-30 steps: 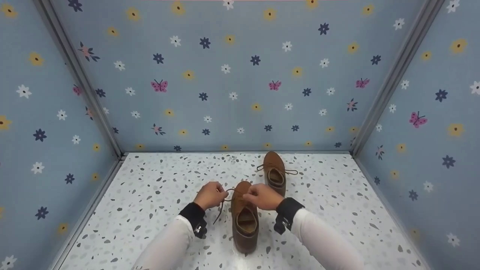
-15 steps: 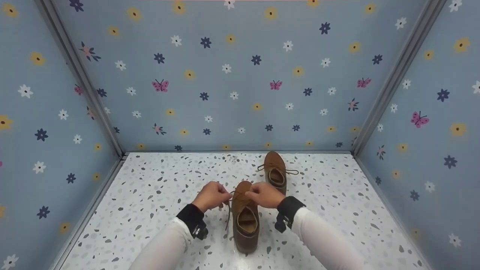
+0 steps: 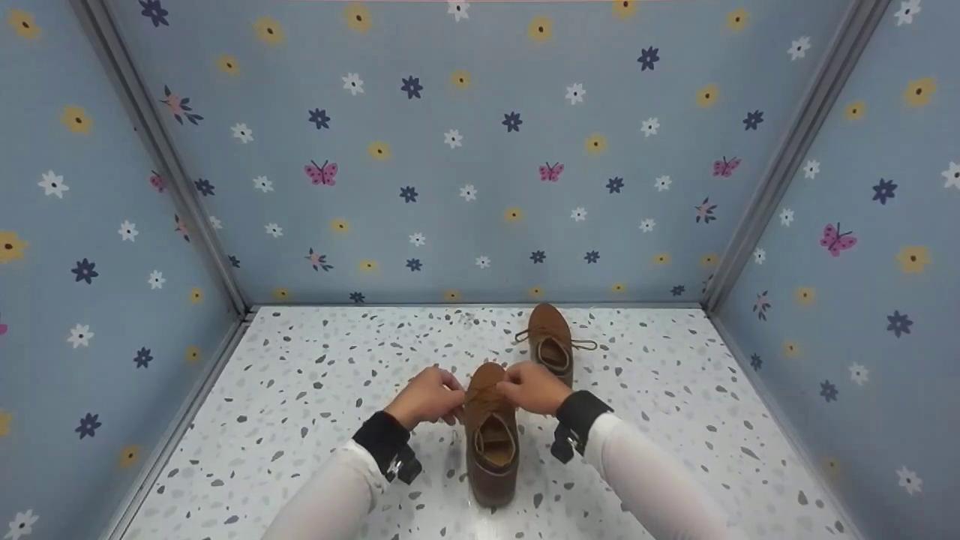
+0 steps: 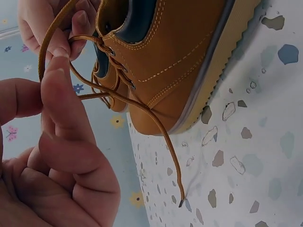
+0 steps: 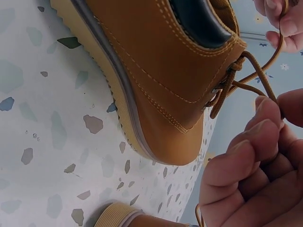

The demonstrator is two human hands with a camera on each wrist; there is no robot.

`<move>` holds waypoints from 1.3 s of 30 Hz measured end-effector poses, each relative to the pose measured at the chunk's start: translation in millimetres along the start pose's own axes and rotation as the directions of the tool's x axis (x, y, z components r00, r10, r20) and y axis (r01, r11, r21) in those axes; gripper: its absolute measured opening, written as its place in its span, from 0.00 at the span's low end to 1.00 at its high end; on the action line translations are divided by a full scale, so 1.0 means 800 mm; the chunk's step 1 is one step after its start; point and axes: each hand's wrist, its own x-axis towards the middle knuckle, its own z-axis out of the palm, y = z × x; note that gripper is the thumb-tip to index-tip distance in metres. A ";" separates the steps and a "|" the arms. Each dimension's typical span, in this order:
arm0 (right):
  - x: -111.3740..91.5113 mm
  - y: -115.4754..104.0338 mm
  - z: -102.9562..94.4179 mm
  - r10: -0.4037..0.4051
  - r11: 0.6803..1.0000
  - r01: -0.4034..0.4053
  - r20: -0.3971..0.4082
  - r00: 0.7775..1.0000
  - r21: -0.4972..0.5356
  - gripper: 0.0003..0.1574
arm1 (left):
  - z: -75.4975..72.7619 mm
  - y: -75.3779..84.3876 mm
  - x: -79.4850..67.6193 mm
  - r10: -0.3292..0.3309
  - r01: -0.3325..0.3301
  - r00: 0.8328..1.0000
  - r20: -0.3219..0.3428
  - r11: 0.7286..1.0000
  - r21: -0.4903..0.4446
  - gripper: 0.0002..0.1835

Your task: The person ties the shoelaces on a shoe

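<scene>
A brown lace-up ankle boot (image 3: 493,484) stands on the floor, toe pointing away from me. At its left side my left hand (image 3: 429,396) pinches a brown shoelace (image 4: 51,35) between thumb and forefinger. A loose length of shoelace hangs across the boot's toe in the left wrist view, its tip near the floor. Over the lacing on the right, my right hand (image 3: 534,388) pinches a looped part of the shoelace (image 5: 262,78). In the right wrist view, lace runs from the eyelets to both hands. The hands partly cover the lacing in the head view.
A second brown boot (image 3: 549,324) stands ahead and to the right, close to the back wall, with lace loops spread to both sides. Blue flowered panels (image 3: 465,165) enclose the speckled white floor (image 3: 330,345) at the back, left and right.
My left hand has moved slightly right, up to the boot's side. The lace end that hung left of the boot no longer shows in the head view. The right hand has shifted slightly right.
</scene>
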 end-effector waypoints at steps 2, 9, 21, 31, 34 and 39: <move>0.000 0.000 0.000 0.009 1.000 -0.009 0.001 1.000 0.003 0.23 | 0.002 0.002 -0.001 -0.015 0.015 1.000 0.026 1.000 -0.008 0.10; 0.001 0.000 -0.005 0.026 1.000 -0.026 0.017 1.000 0.000 0.22 | 0.010 0.006 -0.005 -0.036 0.052 0.993 0.116 0.989 -0.136 0.11; -0.001 -0.002 -0.011 -0.015 0.999 0.016 0.007 1.000 -0.043 0.21 | 0.039 0.014 -0.014 0.071 0.009 0.942 0.329 0.972 -0.236 0.13; -0.002 -0.002 -0.012 -0.024 0.999 0.026 0.029 0.999 -0.047 0.24 | 0.028 0.004 -0.006 0.123 -0.132 0.953 0.276 0.991 0.013 0.13; -0.002 -0.002 -0.012 -0.010 0.999 0.012 0.033 0.999 -0.041 0.24 | 0.019 -0.007 0.001 0.101 -0.102 0.985 0.140 0.995 0.003 0.12; -0.003 -0.001 -0.012 0.010 1.000 -0.009 0.039 0.999 -0.029 0.25 | 0.014 -0.020 0.016 0.036 -0.036 0.998 -0.049 0.999 0.009 0.11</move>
